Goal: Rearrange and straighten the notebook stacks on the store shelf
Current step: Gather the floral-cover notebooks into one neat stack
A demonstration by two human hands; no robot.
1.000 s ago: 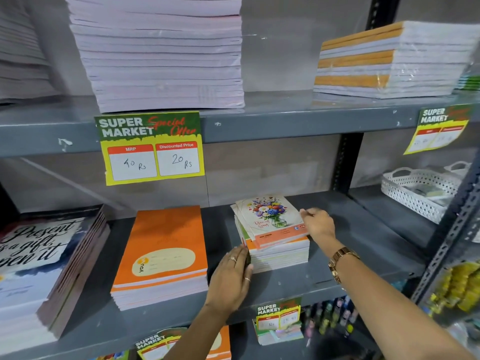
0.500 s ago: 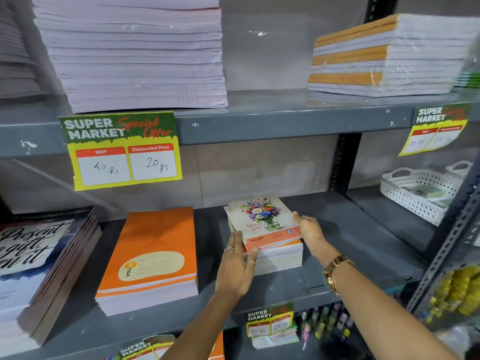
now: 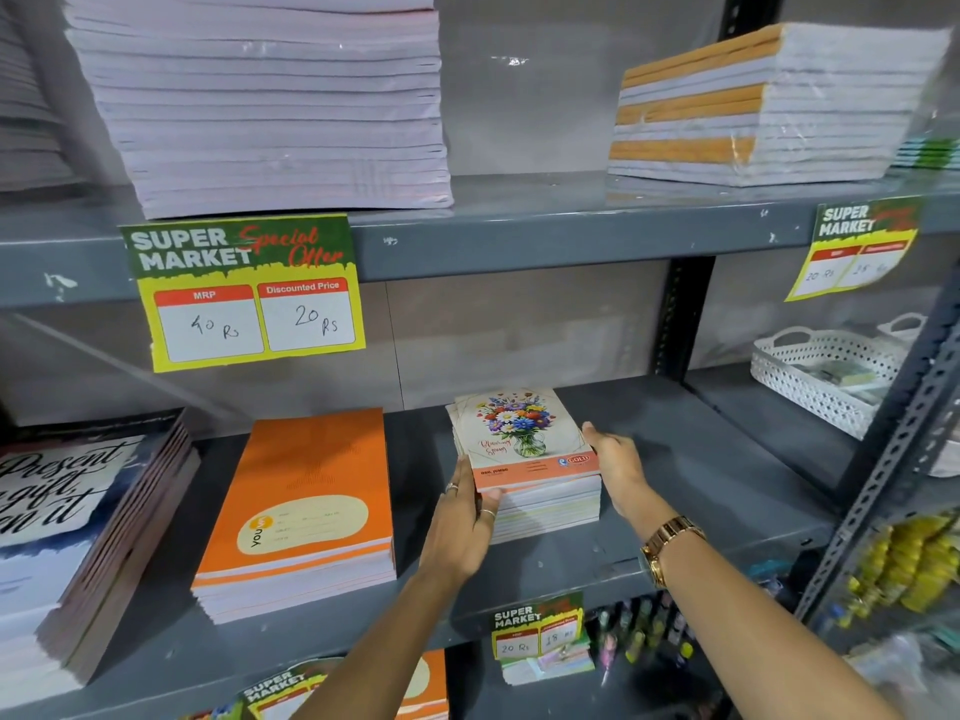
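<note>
Grey painted-metal shelving (image 3: 675, 449) fills my view, its slotted uprights dark and its boards scuffed. On the middle board sits the floral notebook stack (image 3: 535, 475), a squat rectangular pile of thin paper-edged books; the top cover is glossy card, printed with a bouquet in a glass vase above a salmon band. Its long axis runs front to back, tilted slightly leftward toward the rear wall, the salmon band nearest me. My left hand (image 3: 460, 532) presses flat against the stack's front-left corner, thumb lying on the top cover's front edge, rings on two fingers. My right hand (image 3: 615, 462) lies open along the stack's right side, fingers extended and touching the upper books; a gold-toned metal watch (image 3: 667, 548) circles that wrist. The two hands stand apart, bracketing the pile between them. Just left, apart from it, lies the orange notebook stack (image 3: 306, 511), matte covers with a cream oval label. A yellow-and-green paper price tag (image 3: 244, 291) hangs from the upper board's lip.
</note>
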